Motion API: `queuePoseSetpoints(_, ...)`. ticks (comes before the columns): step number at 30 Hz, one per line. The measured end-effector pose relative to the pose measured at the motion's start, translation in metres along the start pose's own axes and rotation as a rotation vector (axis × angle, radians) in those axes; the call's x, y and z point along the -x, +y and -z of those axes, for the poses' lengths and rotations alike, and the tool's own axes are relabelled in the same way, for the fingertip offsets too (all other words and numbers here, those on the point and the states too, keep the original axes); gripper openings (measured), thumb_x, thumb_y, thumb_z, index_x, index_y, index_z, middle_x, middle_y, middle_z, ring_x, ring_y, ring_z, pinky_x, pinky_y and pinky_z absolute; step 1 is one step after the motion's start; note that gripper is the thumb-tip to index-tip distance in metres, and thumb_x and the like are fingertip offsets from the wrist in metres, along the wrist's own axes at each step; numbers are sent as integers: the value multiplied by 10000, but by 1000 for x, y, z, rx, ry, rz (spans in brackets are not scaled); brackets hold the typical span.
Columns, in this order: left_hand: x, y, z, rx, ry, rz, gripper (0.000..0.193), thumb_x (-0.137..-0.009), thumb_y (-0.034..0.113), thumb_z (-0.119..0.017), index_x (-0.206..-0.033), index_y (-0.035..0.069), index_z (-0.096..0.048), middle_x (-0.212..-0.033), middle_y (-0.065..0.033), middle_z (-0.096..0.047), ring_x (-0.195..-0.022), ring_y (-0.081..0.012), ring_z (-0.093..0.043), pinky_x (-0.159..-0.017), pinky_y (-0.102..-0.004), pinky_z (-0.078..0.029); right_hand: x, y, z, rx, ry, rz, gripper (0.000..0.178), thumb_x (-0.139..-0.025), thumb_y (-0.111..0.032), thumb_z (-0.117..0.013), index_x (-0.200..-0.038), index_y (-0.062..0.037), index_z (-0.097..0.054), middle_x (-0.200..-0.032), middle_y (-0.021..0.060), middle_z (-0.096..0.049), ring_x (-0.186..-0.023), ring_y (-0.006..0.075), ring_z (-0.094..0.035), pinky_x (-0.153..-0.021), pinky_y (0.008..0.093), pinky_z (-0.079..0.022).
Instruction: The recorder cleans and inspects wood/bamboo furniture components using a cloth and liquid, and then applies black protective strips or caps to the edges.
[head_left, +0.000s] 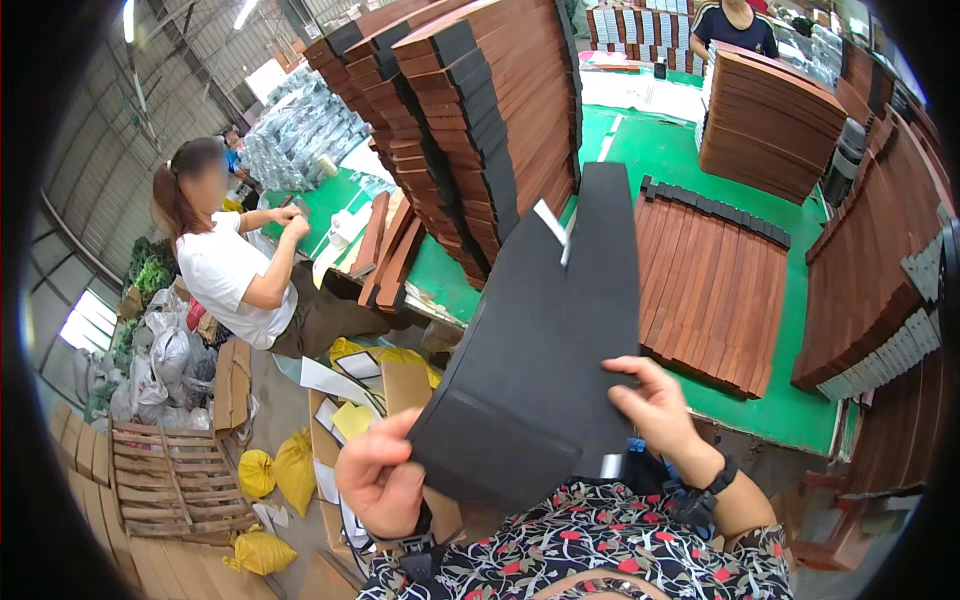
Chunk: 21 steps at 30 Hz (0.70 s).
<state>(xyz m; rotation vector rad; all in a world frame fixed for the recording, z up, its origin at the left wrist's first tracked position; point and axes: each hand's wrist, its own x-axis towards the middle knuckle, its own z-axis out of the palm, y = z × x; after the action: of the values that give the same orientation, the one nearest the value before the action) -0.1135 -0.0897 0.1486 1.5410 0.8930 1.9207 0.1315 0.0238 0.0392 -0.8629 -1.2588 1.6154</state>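
Left hand [385,480]: lower of the two, fingers bent, thumb near forefinger.
Right hand [660,415]: higher, fingers curled, thumb just below forefinger.
Right wrist [708,472]: below and right of its hand.
Right forearm [748,503]: slanting up toward that hand.

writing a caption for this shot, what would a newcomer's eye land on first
The large black piece at the centre, held at its edges by the left hand and right hand. Next, the tall stacks of reddish-brown boards beyond it, on the green table.

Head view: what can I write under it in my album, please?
The left hand grips a black sheet, the right hand at its edge, before a green table stacked with brown boards.
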Motion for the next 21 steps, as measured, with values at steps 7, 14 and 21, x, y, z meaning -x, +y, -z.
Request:
queuePoseSetpoints(7,32,29,39,130,135,-9,280,-816,-56,-591,-1077,4,-510,-1107,-295,-624,-955,-328,-662,-810,-427,-559,-22,37,-38,215,-233,-293,389,-903,-45,-608,-1283,-49,-528,-794,4,-599,-588,65,-556,-532,217,-472)
queuePoseSetpoints(14,35,33,90,732,24,-95,353,-901,-109,-493,-1169,116,-540,-1037,-206,-661,-678,-251,-606,-568,-370,-504,-37,93,-23,174,-403,-2,500,-938,-101,-600,-1402,-40,-424,-1268,119,-546,-1126,166,-548,-915,299,-482)
queuePoseSetpoints(21,59,8,123,981,-132,49,354,-909,-89,-511,-1222,76,-518,-729,-24,-506,-544,-72,-425,-481,-253,-362,-72,83,-67,-153,-368,-41,490,-967,-122,-538,-1424,-30,-387,-1194,124,-589,-1059,121,-571,-834,273,-516)
